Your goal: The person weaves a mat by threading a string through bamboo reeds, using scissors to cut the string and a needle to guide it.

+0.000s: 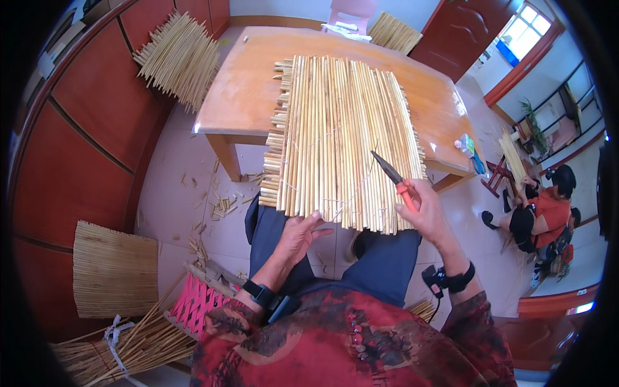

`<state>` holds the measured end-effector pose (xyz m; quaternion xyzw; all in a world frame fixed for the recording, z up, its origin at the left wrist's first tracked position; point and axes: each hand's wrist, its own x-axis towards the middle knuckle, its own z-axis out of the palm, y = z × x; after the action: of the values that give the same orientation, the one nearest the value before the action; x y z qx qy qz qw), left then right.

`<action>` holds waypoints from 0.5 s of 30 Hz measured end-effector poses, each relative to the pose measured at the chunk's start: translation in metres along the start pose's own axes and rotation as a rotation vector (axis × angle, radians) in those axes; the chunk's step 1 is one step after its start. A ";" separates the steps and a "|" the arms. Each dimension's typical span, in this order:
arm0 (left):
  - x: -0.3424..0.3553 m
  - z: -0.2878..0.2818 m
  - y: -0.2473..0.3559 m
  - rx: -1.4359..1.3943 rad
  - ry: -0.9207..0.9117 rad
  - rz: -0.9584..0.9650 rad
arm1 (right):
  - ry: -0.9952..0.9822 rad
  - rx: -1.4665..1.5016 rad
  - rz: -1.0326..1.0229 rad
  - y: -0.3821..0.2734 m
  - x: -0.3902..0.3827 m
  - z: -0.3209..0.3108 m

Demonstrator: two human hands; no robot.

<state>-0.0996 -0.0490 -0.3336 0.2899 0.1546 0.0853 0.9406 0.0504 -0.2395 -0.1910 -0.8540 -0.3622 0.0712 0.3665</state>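
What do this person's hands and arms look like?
The left hand and right hand are ungloved, below patterned dark-red sleeves. The left wears a black wristband; the right, a black strap with a small device and dark cable.

Reddish-brown cabinets with dark grooves between their panels line the left side, beside a floor of pale, pinkish tiles with visible joints. On the far side, a pink chair stands behind an orange-brown wooden surface, against a pale wall with a brown baseboard. At the far right, a dark red panelled door stands near a bright window, and a leafy plant grows closer in.
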 end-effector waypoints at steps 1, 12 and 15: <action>0.003 0.006 0.000 -0.040 0.039 -0.031 | -0.015 -0.009 0.030 0.009 0.010 -0.009; -0.005 0.001 -0.006 0.196 0.164 0.052 | 0.255 -0.148 0.220 0.140 0.078 -0.065; -0.002 0.009 -0.006 0.181 0.169 0.049 | 0.260 -0.276 0.347 0.219 0.094 -0.090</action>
<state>-0.0984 -0.0591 -0.3293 0.3692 0.2333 0.1179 0.8918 0.2779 -0.3307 -0.2611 -0.9473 -0.1665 -0.0275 0.2721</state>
